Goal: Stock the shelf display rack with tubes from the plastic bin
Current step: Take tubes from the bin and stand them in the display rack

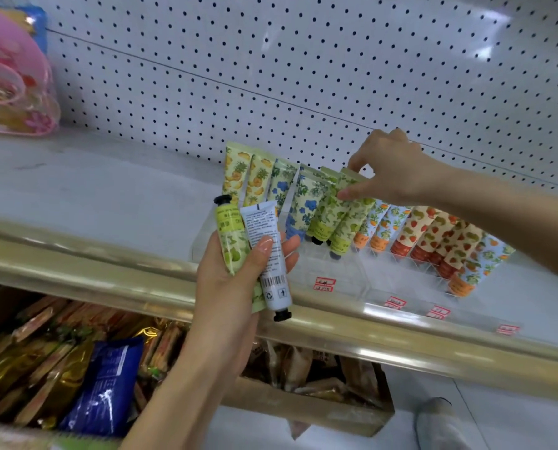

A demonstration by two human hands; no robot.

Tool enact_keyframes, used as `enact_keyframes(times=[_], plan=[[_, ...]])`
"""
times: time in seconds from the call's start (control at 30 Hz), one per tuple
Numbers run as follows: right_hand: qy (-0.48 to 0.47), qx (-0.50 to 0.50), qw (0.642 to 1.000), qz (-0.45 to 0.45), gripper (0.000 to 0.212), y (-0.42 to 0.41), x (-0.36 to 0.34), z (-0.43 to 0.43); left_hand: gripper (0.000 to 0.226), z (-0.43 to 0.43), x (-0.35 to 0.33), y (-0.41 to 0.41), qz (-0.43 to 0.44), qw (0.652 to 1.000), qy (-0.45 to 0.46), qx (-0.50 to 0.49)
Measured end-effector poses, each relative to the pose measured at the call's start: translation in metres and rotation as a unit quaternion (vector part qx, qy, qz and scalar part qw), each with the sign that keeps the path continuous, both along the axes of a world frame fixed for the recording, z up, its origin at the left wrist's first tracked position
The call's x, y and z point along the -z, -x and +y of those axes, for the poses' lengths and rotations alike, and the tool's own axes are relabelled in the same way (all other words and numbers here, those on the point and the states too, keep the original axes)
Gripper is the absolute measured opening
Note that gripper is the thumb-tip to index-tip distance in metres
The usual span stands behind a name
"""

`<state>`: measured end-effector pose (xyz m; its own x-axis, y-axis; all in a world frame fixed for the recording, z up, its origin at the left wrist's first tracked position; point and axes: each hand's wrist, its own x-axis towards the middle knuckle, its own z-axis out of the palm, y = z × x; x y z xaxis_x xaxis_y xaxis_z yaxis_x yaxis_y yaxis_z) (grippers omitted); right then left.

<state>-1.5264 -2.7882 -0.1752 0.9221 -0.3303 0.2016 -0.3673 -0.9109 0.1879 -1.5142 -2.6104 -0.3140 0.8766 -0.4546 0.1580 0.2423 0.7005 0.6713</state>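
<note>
A clear display rack (336,271) stands on the white shelf (92,196), holding rows of patterned tubes, caps down. My right hand (397,170) pinches the top of a green leaf-print tube (349,219) that stands in the rack among the others. My left hand (235,277) grips two tubes in front of the shelf edge: a green pear-print tube (230,235) with its black cap up and a pale blue tube (269,254) with its cap down and barcode showing. The plastic bin is not in view.
White pegboard (303,60) backs the shelf. Pink plastic items (11,86) sit at the far left. A gold shelf rail (109,274) runs across, with red price tags (324,284) on the rack front. Below, a cardboard box (320,414) and snack packets (102,384) fill the lower shelf.
</note>
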Motion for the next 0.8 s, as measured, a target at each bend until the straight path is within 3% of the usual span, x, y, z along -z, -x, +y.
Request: enact_keyframes(times=[0.8], plan=[[0.021, -0.016, 1.000, 0.005, 0.045, -0.002, 0.009, -0.005, 0.042, 0.000, 0.004, -0.001, -0.014, 0.999, -0.010, 0.027]])
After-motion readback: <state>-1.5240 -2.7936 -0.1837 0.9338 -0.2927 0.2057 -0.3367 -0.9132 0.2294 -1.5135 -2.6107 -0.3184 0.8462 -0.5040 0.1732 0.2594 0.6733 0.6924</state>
